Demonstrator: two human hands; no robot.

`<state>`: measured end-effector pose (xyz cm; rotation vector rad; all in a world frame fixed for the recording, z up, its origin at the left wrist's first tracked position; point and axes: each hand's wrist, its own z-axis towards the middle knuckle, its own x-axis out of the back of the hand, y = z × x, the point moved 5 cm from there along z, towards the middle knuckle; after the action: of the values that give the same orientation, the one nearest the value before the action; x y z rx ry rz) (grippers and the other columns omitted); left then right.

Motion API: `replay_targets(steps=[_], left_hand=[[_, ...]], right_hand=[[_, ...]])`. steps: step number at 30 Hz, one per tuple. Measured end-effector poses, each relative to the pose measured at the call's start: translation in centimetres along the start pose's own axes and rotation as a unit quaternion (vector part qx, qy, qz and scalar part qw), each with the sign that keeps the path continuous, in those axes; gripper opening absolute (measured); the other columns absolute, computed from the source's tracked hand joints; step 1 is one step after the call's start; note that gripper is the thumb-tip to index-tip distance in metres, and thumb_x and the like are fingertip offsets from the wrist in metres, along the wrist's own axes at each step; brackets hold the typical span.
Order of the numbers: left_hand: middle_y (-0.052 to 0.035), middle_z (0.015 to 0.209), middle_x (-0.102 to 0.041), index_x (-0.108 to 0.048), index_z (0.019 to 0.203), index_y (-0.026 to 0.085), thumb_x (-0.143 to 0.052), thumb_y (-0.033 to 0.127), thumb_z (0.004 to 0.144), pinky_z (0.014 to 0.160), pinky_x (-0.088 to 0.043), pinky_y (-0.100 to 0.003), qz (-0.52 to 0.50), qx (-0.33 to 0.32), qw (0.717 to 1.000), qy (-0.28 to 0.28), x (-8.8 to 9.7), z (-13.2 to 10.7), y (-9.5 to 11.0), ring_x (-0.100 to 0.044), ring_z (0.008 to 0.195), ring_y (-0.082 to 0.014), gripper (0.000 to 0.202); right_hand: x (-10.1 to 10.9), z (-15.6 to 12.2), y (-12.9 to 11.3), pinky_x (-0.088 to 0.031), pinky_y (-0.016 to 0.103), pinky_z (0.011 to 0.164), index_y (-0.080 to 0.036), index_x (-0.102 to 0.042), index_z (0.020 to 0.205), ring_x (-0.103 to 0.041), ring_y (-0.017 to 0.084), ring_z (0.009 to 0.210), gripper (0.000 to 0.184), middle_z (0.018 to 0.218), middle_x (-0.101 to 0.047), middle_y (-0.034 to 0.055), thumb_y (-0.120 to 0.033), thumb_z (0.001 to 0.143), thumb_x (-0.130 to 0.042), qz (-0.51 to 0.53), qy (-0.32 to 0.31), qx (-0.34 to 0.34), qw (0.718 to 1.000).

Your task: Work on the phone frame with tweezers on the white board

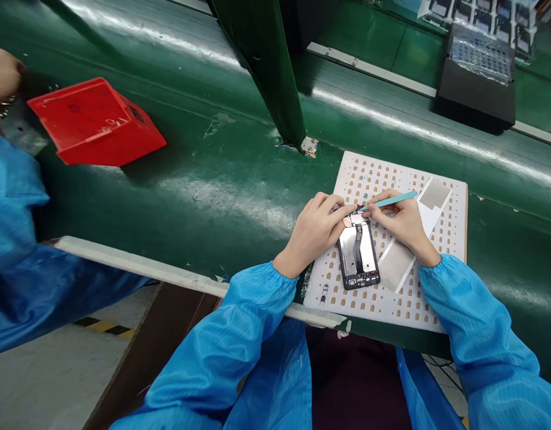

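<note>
An opened phone body (358,254) lies face down on a white perforated board (450,230). My left hand (314,230) rests at the phone's top left corner, fingers curled and pressing on its upper edge. My right hand (403,221) pinches a light blue tool (389,201) like a pen, its tip touching the phone's top edge. A small copper-coloured piece (348,221) shows between my fingertips at that corner.
Grey adhesive strips on white backing (414,239) lie on the board right of the phone. A red plastic bin (94,122) sits tipped on the green conveyor (222,179). A co-worker's blue sleeve (15,239) fills the left. Black trays (477,83) stand far right.
</note>
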<state>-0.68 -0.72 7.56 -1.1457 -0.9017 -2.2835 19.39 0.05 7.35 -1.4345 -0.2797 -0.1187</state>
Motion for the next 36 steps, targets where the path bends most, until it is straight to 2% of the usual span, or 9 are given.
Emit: replay_targets(steps=[7, 12, 14, 19, 28, 36], left_hand=[[-0.0119, 0.112, -0.072, -0.073, 0.128, 0.017, -0.048, 0.013, 0.106, 0.081, -0.057, -0.042, 0.004, -0.005, 1.000, 0.007, 0.0, 0.0, 0.1, -0.059, 0.102, -0.0278, 0.033], [-0.0124, 0.111, -0.072, -0.073, 0.128, 0.017, -0.048, 0.015, 0.107, 0.082, -0.057, -0.043, 0.012, -0.011, 1.000, 0.006, -0.1, -0.1, 0.1, -0.059, 0.102, -0.0283, 0.032], [-0.0120, 0.111, -0.072, -0.072, 0.129, 0.017, -0.048, 0.015, 0.107, 0.082, -0.057, -0.042, 0.015, -0.013, 1.000, 0.007, -0.1, -0.2, 0.1, -0.059, 0.102, -0.0281, 0.033], [-0.0106, 0.110, -0.072, -0.072, 0.128, 0.016, -0.051, 0.013, 0.106, 0.081, -0.057, -0.040, 0.019, -0.018, 1.000, 0.015, 0.0, -0.2, 0.2, -0.059, 0.102, -0.0275, 0.031], [-0.0102, 0.112, -0.072, -0.072, 0.128, 0.015, -0.052, 0.013, 0.106, 0.083, -0.057, -0.040, 0.016, -0.017, 1.000, 0.015, 0.0, -0.2, 0.2, -0.059, 0.104, -0.0271, 0.030], [-0.0100, 0.112, -0.072, -0.073, 0.128, 0.016, -0.051, 0.014, 0.107, 0.085, -0.055, -0.039, 0.013, -0.008, 1.000, 0.015, -0.2, -0.2, 0.2, -0.058, 0.103, -0.0265, 0.031]], right_hand=[[-0.3, -0.4, -1.0, -0.066, 0.039, 0.068, -0.024, -0.074, 0.096, -0.078, 0.026, 0.080, 0.016, 0.090, -0.078, 0.0037, -0.039, 0.099, -0.072, -0.079, 0.005, 0.072, 0.994], [-0.9, -1.1, -2.0, -0.061, 0.037, 0.064, -0.025, -0.074, 0.098, -0.075, 0.023, 0.076, 0.011, 0.091, -0.079, 0.0020, -0.028, 0.102, -0.064, -0.182, 0.006, 0.191, 0.964], [-1.0, -1.4, -2.1, -0.061, 0.036, 0.062, -0.025, -0.074, 0.100, -0.074, 0.021, 0.074, 0.012, 0.092, -0.079, 0.0016, -0.025, 0.103, -0.062, -0.199, 0.004, 0.217, 0.956], [-1.1, -1.6, -1.9, -0.062, 0.034, 0.064, -0.025, -0.074, 0.103, -0.074, 0.021, 0.076, 0.012, 0.092, -0.078, 0.0019, -0.026, 0.106, -0.062, -0.218, 0.003, 0.233, 0.948], [-1.3, -1.9, -2.4, -0.058, 0.029, 0.060, -0.021, -0.069, 0.107, -0.071, 0.017, 0.070, 0.012, 0.091, -0.077, 0.0019, -0.012, 0.104, -0.061, -0.254, 0.016, 0.307, 0.917], [-1.3, -2.1, -2.4, -0.056, 0.029, 0.059, -0.021, -0.069, 0.105, -0.074, 0.017, 0.072, 0.012, 0.091, -0.078, 0.0011, -0.013, 0.104, -0.061, -0.266, 0.014, 0.315, 0.911]])
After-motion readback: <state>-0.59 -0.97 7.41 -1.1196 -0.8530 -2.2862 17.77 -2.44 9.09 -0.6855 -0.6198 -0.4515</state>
